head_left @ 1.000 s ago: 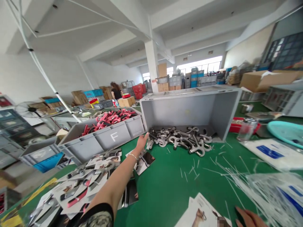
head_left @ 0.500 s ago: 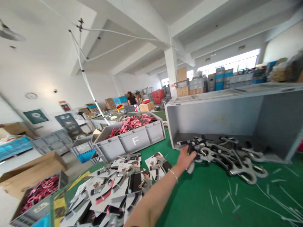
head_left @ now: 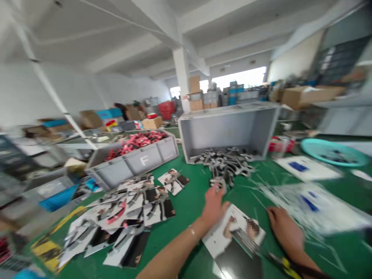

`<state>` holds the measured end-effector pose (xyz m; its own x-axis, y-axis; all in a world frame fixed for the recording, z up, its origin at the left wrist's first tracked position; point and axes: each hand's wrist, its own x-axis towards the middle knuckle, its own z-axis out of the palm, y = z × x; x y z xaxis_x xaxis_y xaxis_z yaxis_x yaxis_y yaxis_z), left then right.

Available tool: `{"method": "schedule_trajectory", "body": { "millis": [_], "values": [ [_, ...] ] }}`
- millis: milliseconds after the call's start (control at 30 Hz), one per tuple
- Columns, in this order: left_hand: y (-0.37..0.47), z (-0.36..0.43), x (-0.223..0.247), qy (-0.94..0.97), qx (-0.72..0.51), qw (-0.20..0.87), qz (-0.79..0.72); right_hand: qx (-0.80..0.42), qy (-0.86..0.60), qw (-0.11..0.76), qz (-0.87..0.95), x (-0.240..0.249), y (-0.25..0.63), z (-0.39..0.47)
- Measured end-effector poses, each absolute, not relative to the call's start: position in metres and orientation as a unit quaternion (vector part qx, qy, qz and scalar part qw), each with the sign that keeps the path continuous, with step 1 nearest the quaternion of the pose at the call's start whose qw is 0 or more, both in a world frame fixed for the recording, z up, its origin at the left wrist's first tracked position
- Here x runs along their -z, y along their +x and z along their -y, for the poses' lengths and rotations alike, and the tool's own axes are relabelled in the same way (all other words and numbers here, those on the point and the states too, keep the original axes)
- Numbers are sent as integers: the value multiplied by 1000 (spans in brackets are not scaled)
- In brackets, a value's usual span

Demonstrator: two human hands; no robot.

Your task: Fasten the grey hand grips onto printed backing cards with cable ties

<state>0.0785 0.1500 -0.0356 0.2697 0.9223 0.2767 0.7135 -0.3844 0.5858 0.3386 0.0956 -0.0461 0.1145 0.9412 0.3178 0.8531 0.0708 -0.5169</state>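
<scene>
My left hand (head_left: 213, 205) reaches over the middle of the green table. Its fingers are closed around a grey-and-black plier-like tool (head_left: 219, 183), blurred and partly hidden, at the near edge of a pile of similar tools (head_left: 229, 162). By that hand's thumb and wrist lies a printed card (head_left: 216, 240), white and black with pictures. My right hand (head_left: 286, 228) rests to the right of the card with fingers curled in, beside thin clear plastic strips (head_left: 270, 190); what it holds, if anything, is hidden. Yellow-handled cutters (head_left: 287, 267) lie by the right wrist.
A grey crate on its side (head_left: 223, 130) backs the pile. Left of it stands a grey bin (head_left: 130, 164) of pink-and-black tools. Carded tools (head_left: 119, 217) cover the table's left. A turquoise tray (head_left: 319, 153) and white plastic bags (head_left: 337, 211) lie on the right.
The view has swung right and down. My left hand has drawn back from the crate's opening towards me with a grey-and-black tool. My right hand, the printed card and the cutters have come into view.
</scene>
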Motion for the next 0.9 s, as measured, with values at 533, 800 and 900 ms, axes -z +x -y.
{"method": "schedule_trajectory", "body": {
  "millis": [533, 800, 900],
  "values": [
    [67, -73, 49, 728, -95, 215, -644, -104, -766, 126, 622, 53, 351, -125],
    [45, -83, 55, 675, -138, 349, -635, -140, -711, 122, 679, 17, 368, -147],
    [40, -79, 42, 700, -226, 264, -624, -170, -668, 151, 709, -13, 377, -131]
  ]
}}
